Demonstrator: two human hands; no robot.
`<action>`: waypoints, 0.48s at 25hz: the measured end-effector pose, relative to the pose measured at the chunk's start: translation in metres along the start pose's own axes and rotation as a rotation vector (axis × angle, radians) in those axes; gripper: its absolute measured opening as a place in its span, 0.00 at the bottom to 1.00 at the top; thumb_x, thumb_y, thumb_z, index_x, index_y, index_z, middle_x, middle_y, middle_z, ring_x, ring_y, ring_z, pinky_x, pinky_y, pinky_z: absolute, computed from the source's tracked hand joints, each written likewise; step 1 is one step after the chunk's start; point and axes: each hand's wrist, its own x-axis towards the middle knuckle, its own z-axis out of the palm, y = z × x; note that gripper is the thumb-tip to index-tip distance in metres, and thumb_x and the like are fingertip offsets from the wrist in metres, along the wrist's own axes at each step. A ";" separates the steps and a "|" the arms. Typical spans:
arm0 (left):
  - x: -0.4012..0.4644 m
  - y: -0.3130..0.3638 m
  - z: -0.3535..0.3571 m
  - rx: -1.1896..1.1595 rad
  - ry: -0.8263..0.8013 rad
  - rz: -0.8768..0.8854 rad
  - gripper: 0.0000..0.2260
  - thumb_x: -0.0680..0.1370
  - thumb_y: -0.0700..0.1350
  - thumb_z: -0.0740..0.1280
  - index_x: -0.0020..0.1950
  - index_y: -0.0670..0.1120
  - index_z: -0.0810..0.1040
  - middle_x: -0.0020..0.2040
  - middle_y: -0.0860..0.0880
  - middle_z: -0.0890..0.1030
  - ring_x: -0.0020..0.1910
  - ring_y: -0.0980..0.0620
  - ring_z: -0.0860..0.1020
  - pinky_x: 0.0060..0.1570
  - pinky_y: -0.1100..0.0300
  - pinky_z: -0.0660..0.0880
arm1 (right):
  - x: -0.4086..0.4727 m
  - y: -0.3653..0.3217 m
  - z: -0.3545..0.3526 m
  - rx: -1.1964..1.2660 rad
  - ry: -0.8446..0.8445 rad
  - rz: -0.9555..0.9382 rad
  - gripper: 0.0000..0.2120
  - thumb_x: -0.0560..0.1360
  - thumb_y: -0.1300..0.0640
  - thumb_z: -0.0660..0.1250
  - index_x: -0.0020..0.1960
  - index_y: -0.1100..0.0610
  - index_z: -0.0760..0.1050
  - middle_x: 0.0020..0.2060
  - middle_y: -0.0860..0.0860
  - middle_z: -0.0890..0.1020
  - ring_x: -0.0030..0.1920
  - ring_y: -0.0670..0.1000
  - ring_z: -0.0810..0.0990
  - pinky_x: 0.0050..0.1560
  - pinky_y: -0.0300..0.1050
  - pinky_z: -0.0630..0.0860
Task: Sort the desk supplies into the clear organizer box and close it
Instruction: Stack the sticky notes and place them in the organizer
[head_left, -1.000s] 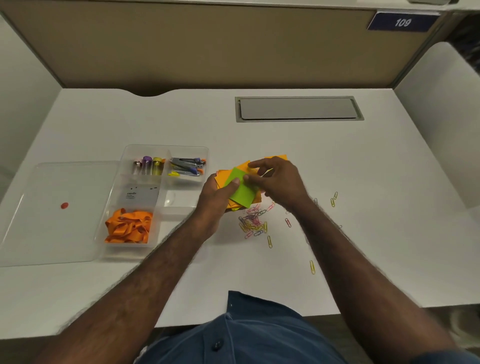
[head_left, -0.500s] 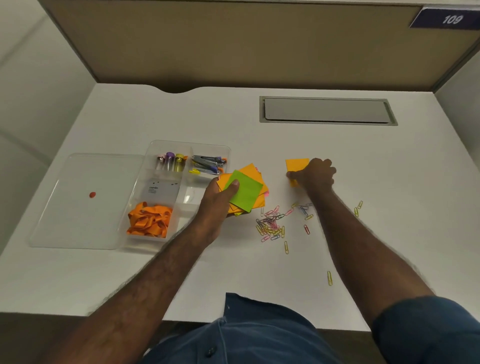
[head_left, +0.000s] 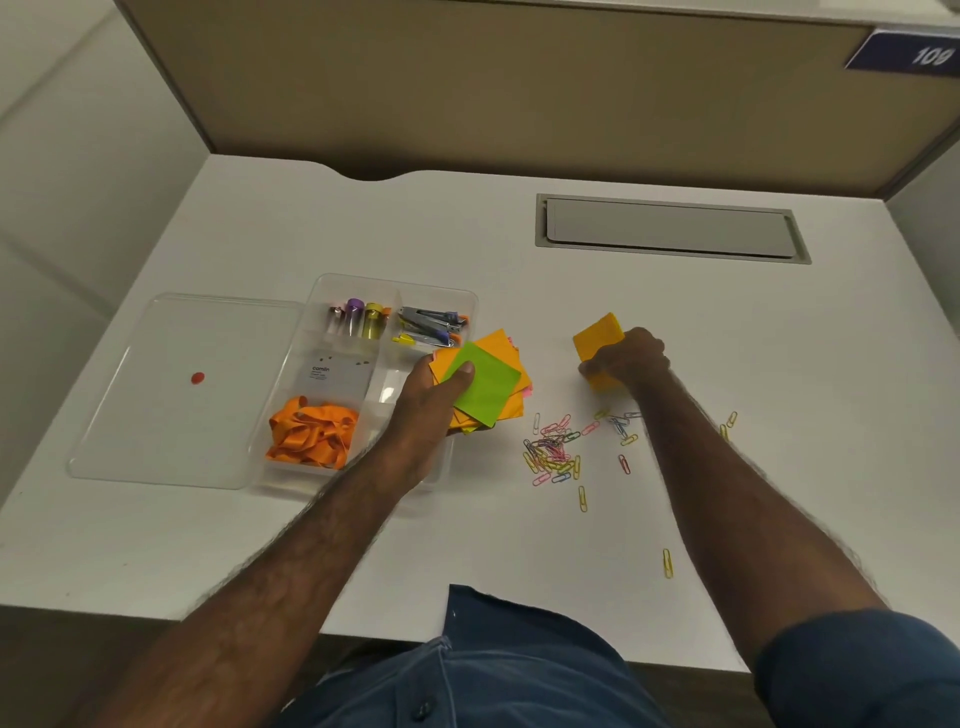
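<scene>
The clear organizer box (head_left: 457, 301) sits left of centre on the white desk. It holds orange rubber bands (head_left: 311, 431), small tubes (head_left: 358, 318), a stapler (head_left: 431, 325) and a white card (head_left: 335, 376). My left hand (head_left: 434, 395) grips a fanned stack of sticky notes (head_left: 491, 387), a green one on top of orange ones, at the box's right edge. My right hand (head_left: 626, 361) pinches an orange sticky pad (head_left: 597, 336) lifted off the desk, to the right of the stack. Several coloured paper clips (head_left: 553, 449) lie scattered in front of both hands.
The box's clear lid (head_left: 171, 415), with a red dot, lies flat to the left of the box. A grey cable hatch (head_left: 670, 228) is set into the desk at the back right. A tan partition wall closes the far edge. Stray clips lie to the right.
My right hand left the stack, reached right to an orange pad on the desk and took hold of it, tilting it up. My left hand kept the stack by the box.
</scene>
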 end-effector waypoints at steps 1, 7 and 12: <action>0.000 0.001 -0.001 -0.002 0.002 0.001 0.16 0.81 0.55 0.72 0.68 0.58 0.75 0.66 0.51 0.81 0.66 0.45 0.81 0.61 0.35 0.81 | -0.006 0.000 -0.002 0.032 0.013 -0.034 0.42 0.65 0.49 0.85 0.72 0.59 0.70 0.69 0.59 0.75 0.69 0.63 0.75 0.65 0.58 0.76; 0.002 0.005 -0.010 -0.009 -0.003 -0.009 0.10 0.83 0.51 0.70 0.64 0.58 0.75 0.66 0.50 0.81 0.65 0.44 0.81 0.61 0.36 0.82 | -0.069 -0.011 -0.033 0.517 -0.079 -0.390 0.19 0.75 0.55 0.79 0.63 0.58 0.82 0.55 0.54 0.85 0.54 0.57 0.84 0.48 0.56 0.84; 0.000 0.006 -0.013 0.020 -0.035 -0.055 0.27 0.77 0.60 0.72 0.74 0.55 0.72 0.70 0.47 0.78 0.66 0.41 0.80 0.61 0.36 0.82 | -0.144 -0.037 -0.056 0.358 -0.348 -0.673 0.15 0.76 0.52 0.77 0.62 0.47 0.81 0.56 0.41 0.82 0.53 0.46 0.80 0.46 0.41 0.79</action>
